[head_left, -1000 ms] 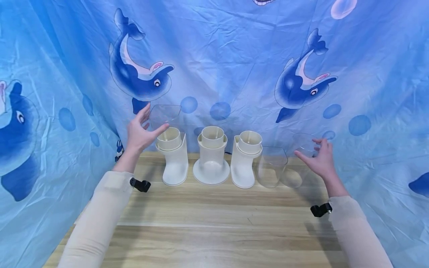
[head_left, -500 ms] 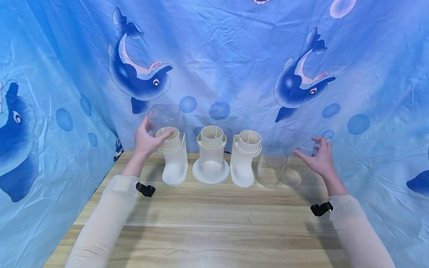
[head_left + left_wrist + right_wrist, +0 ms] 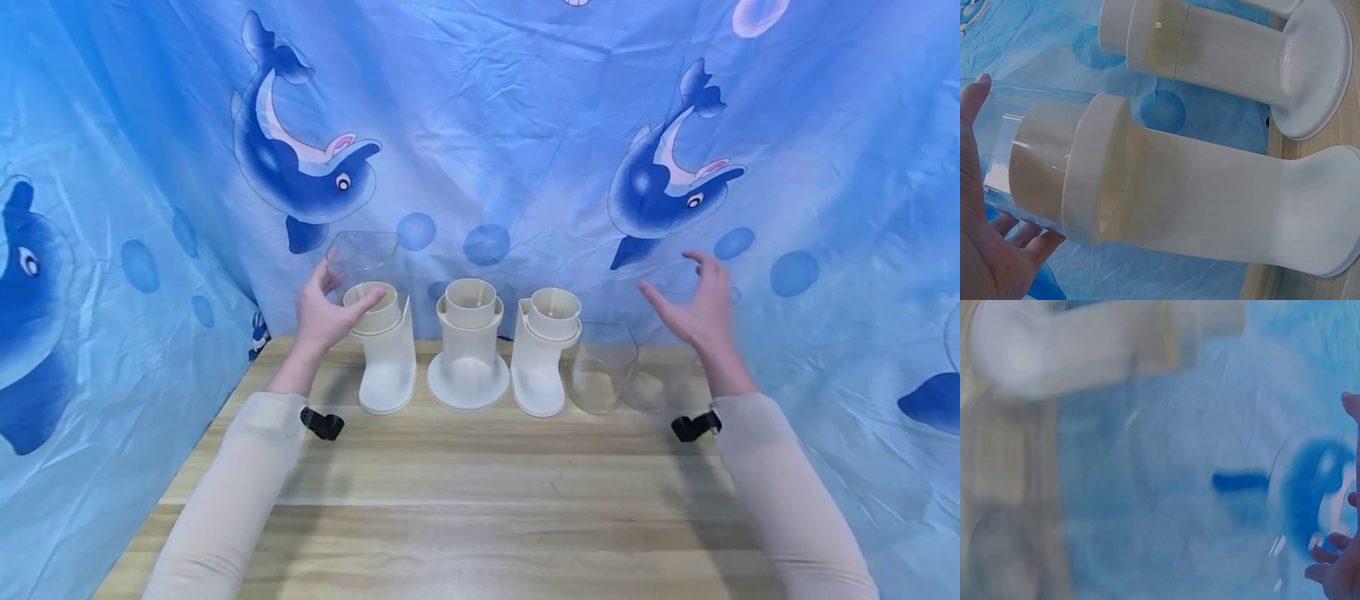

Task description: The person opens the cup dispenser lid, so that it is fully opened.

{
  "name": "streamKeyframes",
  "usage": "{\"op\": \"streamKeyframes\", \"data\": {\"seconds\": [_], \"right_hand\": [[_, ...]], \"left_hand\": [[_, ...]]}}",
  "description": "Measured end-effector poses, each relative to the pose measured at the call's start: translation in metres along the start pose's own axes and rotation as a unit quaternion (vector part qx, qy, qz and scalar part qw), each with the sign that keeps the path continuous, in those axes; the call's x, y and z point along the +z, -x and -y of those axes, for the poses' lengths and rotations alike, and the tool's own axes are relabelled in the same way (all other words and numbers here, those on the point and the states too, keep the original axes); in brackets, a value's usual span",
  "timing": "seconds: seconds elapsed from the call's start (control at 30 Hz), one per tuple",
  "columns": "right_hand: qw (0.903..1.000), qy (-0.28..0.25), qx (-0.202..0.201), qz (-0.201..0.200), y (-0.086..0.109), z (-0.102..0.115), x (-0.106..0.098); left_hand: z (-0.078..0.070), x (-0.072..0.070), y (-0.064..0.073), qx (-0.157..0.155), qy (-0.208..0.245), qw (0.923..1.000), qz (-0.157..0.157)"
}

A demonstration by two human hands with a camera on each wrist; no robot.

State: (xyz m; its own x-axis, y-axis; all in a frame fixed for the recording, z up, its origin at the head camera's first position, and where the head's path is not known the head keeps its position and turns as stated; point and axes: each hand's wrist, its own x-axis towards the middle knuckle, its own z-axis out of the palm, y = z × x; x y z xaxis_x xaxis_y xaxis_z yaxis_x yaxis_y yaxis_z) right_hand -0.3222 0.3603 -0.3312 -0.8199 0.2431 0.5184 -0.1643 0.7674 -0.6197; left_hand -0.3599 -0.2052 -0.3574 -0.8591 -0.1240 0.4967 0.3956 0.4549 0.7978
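My left hand [image 3: 324, 315] grips a clear plastic cylinder [image 3: 1035, 90], thumb on one side and fingers on the other. This cylinder sits around the collar of the leftmost cream-white stand [image 3: 1197, 194], in line with it. My right hand [image 3: 701, 308], thumb and fingers spread apart, is raised over the right end of the table with nothing in its grasp. Below and left of it, two more clear cylinders stand upright, a nearer-to-centre clear cylinder [image 3: 603, 371] and a fainter outer clear cylinder [image 3: 654, 379]. The right wrist view is blurred.
A middle white stand [image 3: 468, 379] with a round base and a right white stand [image 3: 538, 383] line the back of the wooden table [image 3: 465, 500]. Directly behind them hangs a blue dolphin-print cloth [image 3: 495, 150], which also covers both sides.
My right hand has left the outer clear cylinder, rising and shifting left. My left hand first slid right around its cylinder and has since stayed there.
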Motion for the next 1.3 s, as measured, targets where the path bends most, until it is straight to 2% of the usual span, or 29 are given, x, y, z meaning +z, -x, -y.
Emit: {"op": "streamKeyframes", "data": {"seconds": [0.2, 0.33, 0.53, 0.7, 0.83, 0.97, 1.17, 1.3], "right_hand": [[0.9965, -0.033, -0.076, 0.016, -0.017, 0.059, 0.02], [0.9915, -0.058, -0.11, 0.038, -0.021, 0.096, 0.039], [0.9776, -0.123, -0.156, 0.069, -0.013, 0.155, 0.081], [0.9671, -0.151, -0.175, 0.107, -0.001, 0.195, 0.115], [0.9626, -0.148, -0.171, 0.148, 0.007, 0.219, 0.134], [0.9527, -0.155, -0.18, 0.189, 0.015, 0.24, 0.153], [0.9374, -0.152, -0.213, 0.23, 0.028, 0.269, 0.179], [0.9314, -0.153, -0.214, 0.251, 0.036, 0.284, 0.19]], "left_hand": [[0.001, -0.002, -0.001, -0.004, 0.004, 1.0, 0.004], [-0.001, -0.002, 0.0, -0.007, 0.005, 0.9999, 0.008], [-0.002, -0.002, 0.001, -0.001, -0.008, 1.0, 0.0], [-0.001, -0.001, 0.002, 0.0, 0.002, 1.0, -0.004], [0.0, 0.002, 0.002, 0.003, 0.002, 0.9999, -0.012], [-0.001, 0.003, 0.003, 0.003, 0.007, 0.9999, -0.015], [-0.001, 0.002, 0.005, 0.02, 0.008, 0.9997, -0.011], [0.0, 0.002, 0.005, 0.028, 0.006, 0.9995, -0.01]]}}
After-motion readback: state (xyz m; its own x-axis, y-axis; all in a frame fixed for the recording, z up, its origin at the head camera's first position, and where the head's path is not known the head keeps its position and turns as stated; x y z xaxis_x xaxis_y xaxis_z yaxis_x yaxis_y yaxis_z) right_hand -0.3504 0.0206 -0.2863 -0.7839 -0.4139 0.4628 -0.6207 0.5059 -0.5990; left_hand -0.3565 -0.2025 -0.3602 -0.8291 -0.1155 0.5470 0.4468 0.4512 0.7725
